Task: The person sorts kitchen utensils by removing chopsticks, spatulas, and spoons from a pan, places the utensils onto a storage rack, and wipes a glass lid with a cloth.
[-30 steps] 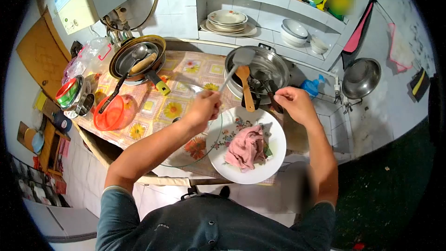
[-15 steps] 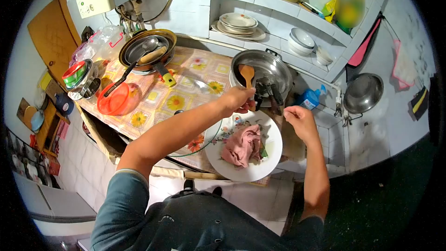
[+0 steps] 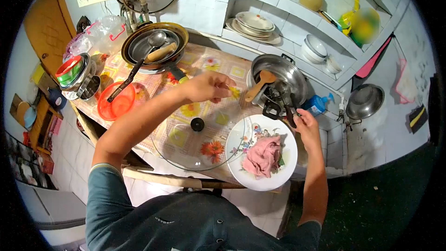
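Note:
My left hand (image 3: 209,87) hovers over the flowered tablecloth, fingers loosely curved and apart, holding nothing. Below it lies a glass lid (image 3: 183,151) with a black knob. On the right, my right hand (image 3: 306,124) grips a dark handle (image 3: 291,117) that leans at the rim of the steel pot (image 3: 297,72). A wooden spatula (image 3: 261,85) and other dark utensils rest in the pot. In front of the pot, a white plate (image 3: 239,169) with a flower pattern holds a crumpled pink cloth (image 3: 264,155).
Stacked pans (image 3: 182,37) with a ladle stand at the back left. Nearby are a red basin (image 3: 104,111) and nested bowls (image 3: 69,70). A blue bottle (image 3: 317,107) is right of the pot. Shelves hold plates (image 3: 254,21) and bowls. A metal basin (image 3: 365,102) hangs at right.
The grey-headed spatula has left my left hand, which has moved left from the pot and opened. My right hand has closed on the dark handle. The view has shifted.

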Demonstrator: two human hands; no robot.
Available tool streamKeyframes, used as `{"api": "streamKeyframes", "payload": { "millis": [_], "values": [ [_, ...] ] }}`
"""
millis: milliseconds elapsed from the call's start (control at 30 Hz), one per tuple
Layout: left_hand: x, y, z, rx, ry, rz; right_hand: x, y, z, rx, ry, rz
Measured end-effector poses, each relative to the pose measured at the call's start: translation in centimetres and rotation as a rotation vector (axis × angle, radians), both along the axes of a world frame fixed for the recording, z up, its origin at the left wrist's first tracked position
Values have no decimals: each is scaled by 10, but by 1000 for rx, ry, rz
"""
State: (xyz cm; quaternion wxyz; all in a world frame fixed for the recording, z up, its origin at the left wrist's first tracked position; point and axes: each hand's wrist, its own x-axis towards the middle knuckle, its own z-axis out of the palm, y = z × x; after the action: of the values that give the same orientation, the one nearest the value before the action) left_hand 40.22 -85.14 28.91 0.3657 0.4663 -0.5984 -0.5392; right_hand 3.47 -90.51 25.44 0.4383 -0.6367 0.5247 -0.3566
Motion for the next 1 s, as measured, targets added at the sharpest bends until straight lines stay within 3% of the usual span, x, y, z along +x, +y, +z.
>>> {"api": "streamKeyframes", "payload": {
  "millis": [67,167,200,233,267,333,467,633,733,800,1000],
  "values": [
    [27,3,2,-33,-5,5,7,0,-2,-31,-20,-22],
    [88,-1,10,-393,-449,88,12,11,7,-71,18,-107],
    [112,-1,17,-349,-544,271,8,13,6,-55,-34,-122],
    [141,-5,26,-608,-868,363,-1,13,3,-74,-11,-122],
    [164,-7,31,-668,-955,516,-5,15,8,-31,-4,-138],
    [216,-18,27,-562,-1057,666,-10,27,11,-63,-17,-145],
    [271,-44,-16,-287,-1358,567,-20,49,15,-120,-33,-216],
    [269,-75,-59,-240,-1520,301,-31,70,19,-165,101,-233],
    [258,-85,-53,-92,-1500,310,-38,82,15,-116,103,-282],
    [247,-80,-38,37,-1335,422,-43,92,14,-124,80,-254],
    [237,-82,-36,37,-1386,465,-55,110,8,-103,88,-346]
  ]
}}
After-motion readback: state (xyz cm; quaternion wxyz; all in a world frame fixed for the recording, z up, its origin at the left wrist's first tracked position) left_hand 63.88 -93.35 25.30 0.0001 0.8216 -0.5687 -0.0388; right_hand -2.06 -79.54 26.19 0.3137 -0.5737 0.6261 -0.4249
